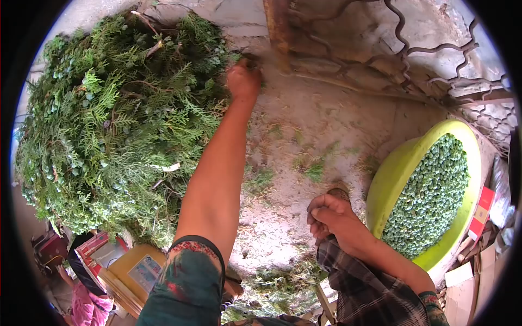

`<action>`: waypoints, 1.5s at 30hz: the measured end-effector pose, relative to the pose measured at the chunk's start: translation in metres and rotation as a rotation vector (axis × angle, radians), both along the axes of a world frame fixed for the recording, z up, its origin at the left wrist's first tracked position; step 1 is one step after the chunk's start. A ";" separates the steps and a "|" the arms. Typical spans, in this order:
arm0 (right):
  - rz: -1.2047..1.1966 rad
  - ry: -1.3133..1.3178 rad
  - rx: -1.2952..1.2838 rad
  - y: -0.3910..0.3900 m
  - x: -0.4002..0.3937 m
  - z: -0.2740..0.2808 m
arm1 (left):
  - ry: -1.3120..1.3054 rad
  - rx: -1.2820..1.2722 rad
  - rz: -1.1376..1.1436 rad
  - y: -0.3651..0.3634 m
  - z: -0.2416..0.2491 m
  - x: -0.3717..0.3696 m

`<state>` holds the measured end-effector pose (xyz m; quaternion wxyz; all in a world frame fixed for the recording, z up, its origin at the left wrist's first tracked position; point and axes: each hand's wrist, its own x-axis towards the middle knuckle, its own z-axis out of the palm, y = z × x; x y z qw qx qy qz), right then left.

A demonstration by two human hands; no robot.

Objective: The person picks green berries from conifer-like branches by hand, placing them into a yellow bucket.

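Note:
My left hand reaches far forward, closed, at the right edge of a big heap of green conifer branches bearing small bluish-green cones. Its fingertips face away, so what they grip is hidden. Nearer to me, my right hand has its fingers curled in and the thumb pressed against them; anything inside is too small to make out. A small brown round thing shows just beyond its knuckles. To the right of that hand, a yellow-green basin tilts in view, filled with small green cones.
Green sprigs litter the dusty floor. A rusty metal grille stands along the far right. Plaid cloth lies below my right hand. At lower left are a yellow container and a person in pink. Cardboard lies at right.

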<state>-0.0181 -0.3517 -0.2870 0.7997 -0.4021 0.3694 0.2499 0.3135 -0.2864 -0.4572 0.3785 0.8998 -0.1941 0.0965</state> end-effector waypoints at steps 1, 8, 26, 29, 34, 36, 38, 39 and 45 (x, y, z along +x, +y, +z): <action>-0.002 0.000 0.004 0.000 0.000 0.001 | -0.141 0.042 -0.004 -0.001 -0.005 -0.001; -0.005 0.014 0.045 -0.002 0.000 0.002 | 1.192 -1.367 0.060 0.029 0.054 -0.086; 0.034 -0.056 0.030 0.001 -0.008 0.006 | 0.014 0.529 -0.341 0.045 0.042 -0.172; -0.021 -0.053 0.057 0.001 -0.006 0.009 | 0.250 0.627 -0.476 0.078 0.052 -0.259; -0.040 -0.065 0.021 0.002 -0.010 0.004 | 0.628 0.305 -0.468 0.149 0.086 -0.349; -0.271 -0.106 -0.134 -0.001 -0.009 0.001 | 0.620 0.218 -0.306 0.165 0.088 -0.341; -0.326 -0.142 -0.156 -0.009 -0.007 -0.003 | 0.761 0.076 -0.047 0.174 0.086 -0.317; -0.388 -0.198 -0.189 -0.010 -0.010 -0.003 | 0.667 0.109 -0.029 0.179 0.080 -0.310; -0.474 -0.189 -0.024 -0.010 -0.010 -0.004 | 0.737 0.098 -0.170 0.162 0.078 -0.349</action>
